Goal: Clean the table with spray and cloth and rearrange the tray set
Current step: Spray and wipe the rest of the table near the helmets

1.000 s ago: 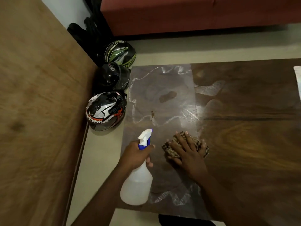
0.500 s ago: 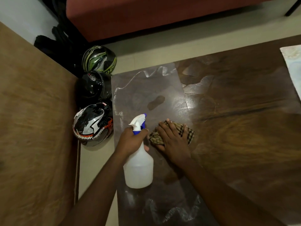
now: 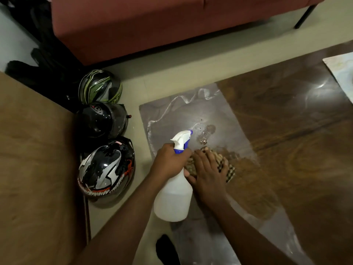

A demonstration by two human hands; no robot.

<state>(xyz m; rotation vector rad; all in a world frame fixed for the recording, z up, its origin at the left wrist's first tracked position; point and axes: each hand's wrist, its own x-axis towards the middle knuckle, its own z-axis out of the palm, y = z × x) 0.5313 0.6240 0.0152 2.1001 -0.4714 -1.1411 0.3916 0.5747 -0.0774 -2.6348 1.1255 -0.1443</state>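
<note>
My left hand (image 3: 169, 161) grips the neck of a white spray bottle (image 3: 174, 196) with a blue and white trigger head, its nozzle aimed over the dark wooden table (image 3: 286, 142). Fresh droplets glisten on the table (image 3: 205, 134) just ahead of the nozzle. My right hand (image 3: 207, 175) lies flat on a checked brown cloth (image 3: 228, 170), pressing it on the tabletop right beside the bottle. A film of clear plastic covers the table's left part. At the far right edge shows a pale tray or mat corner (image 3: 342, 73).
Three motorcycle helmets stand on the floor left of the table: a green one (image 3: 100, 86), a black one (image 3: 104, 119) and a black, white and red one (image 3: 106, 167). A brown wooden panel (image 3: 36, 169) fills the left. A red sofa (image 3: 152, 25) stands behind.
The view has shifted, so the table sits further right. My right hand with the cloth has slid closer to the bottle. New wet droplets appeared in front of the nozzle.
</note>
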